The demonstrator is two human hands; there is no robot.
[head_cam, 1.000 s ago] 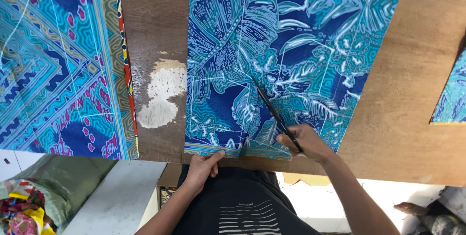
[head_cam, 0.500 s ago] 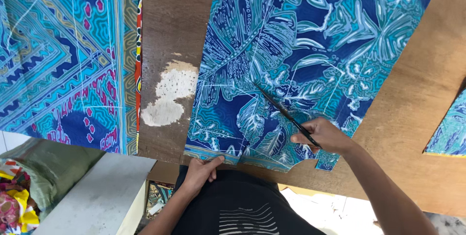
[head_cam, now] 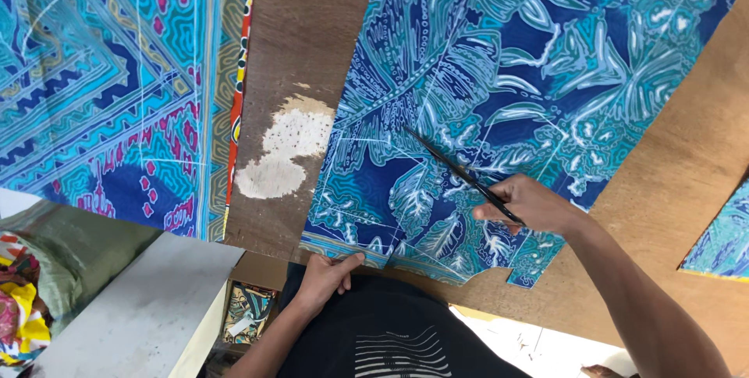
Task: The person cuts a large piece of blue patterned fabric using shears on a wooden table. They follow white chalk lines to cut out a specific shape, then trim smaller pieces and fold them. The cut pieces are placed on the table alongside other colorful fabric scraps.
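Observation:
A blue and turquoise leaf-patterned fabric (head_cam: pixel 530 89) lies flat on a brown wooden table (head_cam: pixel 663 214), with thin white chalk lines drawn on it. My right hand (head_cam: pixel 530 205) grips black scissors (head_cam: pixel 456 171) whose blades point up and left over the fabric. My left hand (head_cam: pixel 328 278) pinches the fabric's near edge at the table's front, beside a slit in the cloth.
A second fabric (head_cam: pixel 109 89) with turquoise, pink and red geometric print covers the table's left side. A pale worn patch (head_cam: pixel 285 156) marks the bare wood between the fabrics. A grey surface (head_cam: pixel 140 315) and colourful cloth scraps (head_cam: pixel 19 308) sit at lower left. Another blue fabric piece (head_cam: pixel 722 241) lies at right.
The view has shifted, so the fabrics sit lower and to the right in the frame. My right hand with the scissors has moved right along the fabric; my left hand stays at the near edge.

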